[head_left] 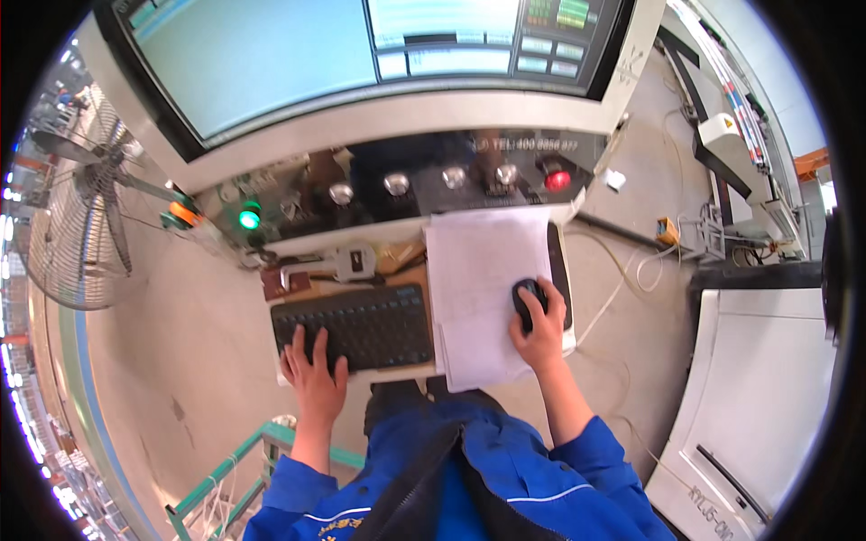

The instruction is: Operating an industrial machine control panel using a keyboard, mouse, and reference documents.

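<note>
Toward eight o'clock in the head view, a black keyboard (383,329) is laid lengthwise, nearly nine-to-three, and is overlain by the left hand (317,383), fingers spread. Toward four, a black mouse (523,316), pointed at twelve, is grasped by the curled right hand (542,341). Pale lettering is borne by the twelve-o'clock control panel (419,207).

1. This place is looking like a factory workshop: a button panel (424,187) is sitting below a big screen (262,63).
2. A large caged fan (96,180) is standing at left.
3. Cables (600,315) are trailing over the floor (198,361).
4. A white cabinet (758,370) is standing at right.
</note>
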`<control>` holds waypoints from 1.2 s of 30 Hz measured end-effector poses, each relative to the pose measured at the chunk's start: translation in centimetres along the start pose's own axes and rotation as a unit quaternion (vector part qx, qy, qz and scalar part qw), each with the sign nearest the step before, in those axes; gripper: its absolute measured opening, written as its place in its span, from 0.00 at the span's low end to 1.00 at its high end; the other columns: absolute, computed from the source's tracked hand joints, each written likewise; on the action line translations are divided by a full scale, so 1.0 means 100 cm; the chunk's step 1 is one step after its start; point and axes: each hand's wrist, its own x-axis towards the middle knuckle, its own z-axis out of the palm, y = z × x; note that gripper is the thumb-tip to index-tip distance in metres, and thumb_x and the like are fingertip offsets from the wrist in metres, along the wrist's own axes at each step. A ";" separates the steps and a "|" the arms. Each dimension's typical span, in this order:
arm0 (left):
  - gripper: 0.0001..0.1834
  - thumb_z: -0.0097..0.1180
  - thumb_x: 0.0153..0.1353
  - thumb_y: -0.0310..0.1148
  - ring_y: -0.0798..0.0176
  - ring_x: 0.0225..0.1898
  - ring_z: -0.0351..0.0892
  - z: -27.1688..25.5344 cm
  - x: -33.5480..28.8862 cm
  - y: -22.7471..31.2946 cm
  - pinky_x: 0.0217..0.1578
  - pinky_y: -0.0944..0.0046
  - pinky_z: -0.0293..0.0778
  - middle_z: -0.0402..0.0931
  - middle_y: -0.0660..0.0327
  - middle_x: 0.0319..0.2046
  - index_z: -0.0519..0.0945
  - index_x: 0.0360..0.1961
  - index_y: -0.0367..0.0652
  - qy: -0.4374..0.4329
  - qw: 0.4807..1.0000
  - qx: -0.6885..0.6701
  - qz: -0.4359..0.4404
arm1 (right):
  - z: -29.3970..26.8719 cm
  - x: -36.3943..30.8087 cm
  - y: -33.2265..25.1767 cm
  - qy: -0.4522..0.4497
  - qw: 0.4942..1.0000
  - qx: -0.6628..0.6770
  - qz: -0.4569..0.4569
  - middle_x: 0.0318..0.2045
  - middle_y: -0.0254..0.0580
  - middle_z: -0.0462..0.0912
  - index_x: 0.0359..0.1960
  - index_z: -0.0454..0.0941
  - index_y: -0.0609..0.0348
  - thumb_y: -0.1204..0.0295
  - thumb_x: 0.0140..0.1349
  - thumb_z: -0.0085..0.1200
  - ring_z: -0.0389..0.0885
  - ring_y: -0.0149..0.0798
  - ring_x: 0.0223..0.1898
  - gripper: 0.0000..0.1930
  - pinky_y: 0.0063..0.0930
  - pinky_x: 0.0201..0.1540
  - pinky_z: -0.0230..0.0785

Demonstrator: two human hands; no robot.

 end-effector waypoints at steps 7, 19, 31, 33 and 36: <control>0.33 0.59 0.69 0.47 0.25 0.72 0.57 -0.001 -0.001 0.000 0.74 0.30 0.46 0.55 0.43 0.77 0.71 0.73 0.51 -0.014 1.000 -0.007 -0.004 | -0.001 -0.002 0.000 0.004 1.000 0.008 -0.009 0.68 0.59 0.71 0.58 0.81 0.50 0.77 0.52 0.65 0.72 0.63 0.65 0.28 0.55 0.67 0.66; 0.34 0.60 0.69 0.47 0.26 0.73 0.56 -0.003 -0.004 0.001 0.75 0.30 0.46 0.55 0.42 0.77 0.71 0.74 0.50 -0.006 1.000 -0.014 -0.008 | 0.000 -0.002 -0.001 0.000 1.000 0.008 -0.004 0.68 0.59 0.70 0.59 0.82 0.50 0.76 0.52 0.66 0.71 0.63 0.66 0.28 0.55 0.67 0.66; 0.34 0.63 0.66 0.46 0.27 0.72 0.57 -0.002 0.010 0.024 0.75 0.30 0.46 0.54 0.43 0.78 0.74 0.72 0.50 -0.026 0.998 -0.011 0.050 | 0.000 -0.001 -0.001 0.004 1.000 0.001 -0.009 0.68 0.60 0.71 0.58 0.82 0.52 0.77 0.52 0.66 0.71 0.64 0.66 0.28 0.55 0.67 0.66; 0.34 0.63 0.67 0.49 0.28 0.71 0.59 0.001 0.014 0.029 0.74 0.29 0.47 0.55 0.43 0.78 0.75 0.72 0.52 -0.019 0.998 -0.005 0.063 | 0.000 -0.001 -0.001 0.002 1.000 0.000 -0.008 0.68 0.60 0.71 0.58 0.82 0.52 0.77 0.52 0.66 0.71 0.64 0.66 0.27 0.55 0.67 0.66; 0.33 0.62 0.67 0.50 0.28 0.71 0.59 0.002 0.018 0.040 0.74 0.28 0.46 0.54 0.44 0.78 0.75 0.72 0.54 -0.020 0.997 -0.009 0.077 | 0.000 0.000 -0.002 0.008 1.000 0.007 -0.011 0.68 0.60 0.71 0.57 0.83 0.52 0.77 0.51 0.66 0.71 0.64 0.66 0.27 0.55 0.67 0.66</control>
